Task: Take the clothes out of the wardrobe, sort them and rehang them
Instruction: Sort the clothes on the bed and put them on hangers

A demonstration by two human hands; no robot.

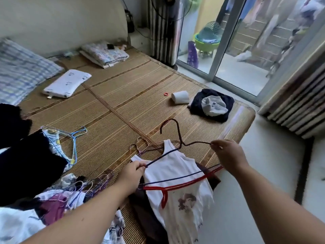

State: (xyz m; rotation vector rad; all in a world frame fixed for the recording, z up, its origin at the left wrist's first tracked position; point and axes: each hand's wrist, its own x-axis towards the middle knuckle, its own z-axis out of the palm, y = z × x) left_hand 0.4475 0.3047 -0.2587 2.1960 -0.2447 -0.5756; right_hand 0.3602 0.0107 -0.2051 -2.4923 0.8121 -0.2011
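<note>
Step in hand, by judgement: rehanging. Find white vest (172,169) at near edge of bed (123,106), draped over it, with hanger (177,131) threaded at neckline. Left hand (133,171): fingers pinched on hanger's blue arm. Right hand (226,155): fingers pinched on opposite arm tip. Next, probably: seat both straps, free from red hanger (175,187) lying across, lift by hook.

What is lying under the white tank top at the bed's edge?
A dark brown garment shows beneath the white tank top, on the woven mat. How far it runs under the top is covered.
</note>
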